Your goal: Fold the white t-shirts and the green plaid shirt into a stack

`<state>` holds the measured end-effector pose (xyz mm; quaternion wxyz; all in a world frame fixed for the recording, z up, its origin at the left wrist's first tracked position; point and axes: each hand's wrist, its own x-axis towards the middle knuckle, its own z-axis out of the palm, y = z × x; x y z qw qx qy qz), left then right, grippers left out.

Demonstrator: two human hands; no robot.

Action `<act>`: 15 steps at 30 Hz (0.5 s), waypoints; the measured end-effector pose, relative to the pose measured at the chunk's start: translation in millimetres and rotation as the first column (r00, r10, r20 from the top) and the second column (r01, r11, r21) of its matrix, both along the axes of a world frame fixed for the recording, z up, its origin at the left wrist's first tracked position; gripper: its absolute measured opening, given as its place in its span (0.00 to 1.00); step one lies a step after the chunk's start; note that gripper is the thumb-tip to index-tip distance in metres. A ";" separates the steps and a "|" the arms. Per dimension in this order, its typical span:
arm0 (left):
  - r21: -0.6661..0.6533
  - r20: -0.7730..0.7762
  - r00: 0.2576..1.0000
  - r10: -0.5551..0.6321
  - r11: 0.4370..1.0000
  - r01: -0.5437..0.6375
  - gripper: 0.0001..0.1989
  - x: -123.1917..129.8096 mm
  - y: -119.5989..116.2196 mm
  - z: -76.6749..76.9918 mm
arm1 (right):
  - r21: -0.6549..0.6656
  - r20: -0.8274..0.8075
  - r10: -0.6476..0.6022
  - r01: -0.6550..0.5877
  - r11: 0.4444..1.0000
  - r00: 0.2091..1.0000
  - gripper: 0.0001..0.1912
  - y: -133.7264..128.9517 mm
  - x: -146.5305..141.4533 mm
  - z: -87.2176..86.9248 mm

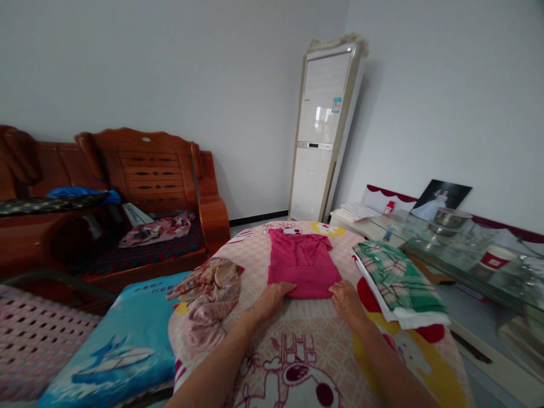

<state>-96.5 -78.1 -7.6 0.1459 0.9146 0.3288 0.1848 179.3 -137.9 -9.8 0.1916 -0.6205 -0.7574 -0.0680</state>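
Observation:
A bright pink shirt (302, 258) lies on the patterned cloth of the round table (310, 317), its sleeves toward the far side and its lower part folded up in a band. My left hand (278, 296) pinches the near left part of that folded edge. At the near right corner, my right hand (345, 300) has its fingers closed on the same edge. To the left is a crumpled floral garment (215, 297). On the right, a green plaid garment (393, 275) rests folded over white fabric (420, 318).
Left of the table are a blue cushion (127, 334), a pink woven chair back (40, 345) and a wooden sofa (148, 164) with clothes on it. A tall air conditioner (318, 130) stands in the corner. Along the right runs a glass-topped cabinet (450, 255) with bowls and papers.

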 end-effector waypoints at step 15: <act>-0.734 0.089 0.846 -0.525 0.540 0.412 0.14 -16.3 -35.8 62.9 | -0.755 -0.415 -0.039 -0.320 0.572 0.909 0.08 -65.6 -5.7 49.4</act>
